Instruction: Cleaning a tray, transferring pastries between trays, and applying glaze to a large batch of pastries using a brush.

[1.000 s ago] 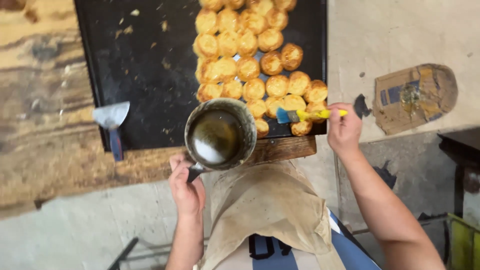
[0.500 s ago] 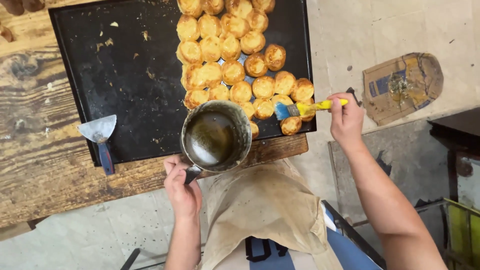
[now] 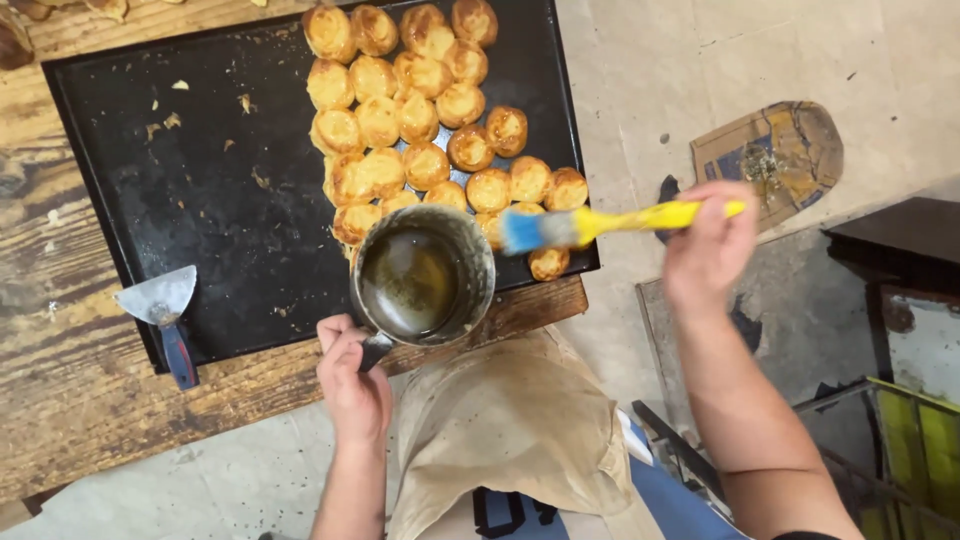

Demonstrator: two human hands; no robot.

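Your left hand grips the dented metal pot of dark glaze by its handle — your right hand holds a yellow-handled, blue-bristled brush above the golden baked buns.

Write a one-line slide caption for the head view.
Left hand holds a metal pot, right hand a yellow brush, over browned buns.

Worn wooden table, grain dark and scuffed, pale crumbs scattered on it, lies left of and below the grips. Pale concrete floor, stained and cracked, runs right of them. A flattened piece of cardboard lies on that floor, far right. Dark furniture edge beyond it; yellow-green slats at lower right. Even daylight, soft shadows.
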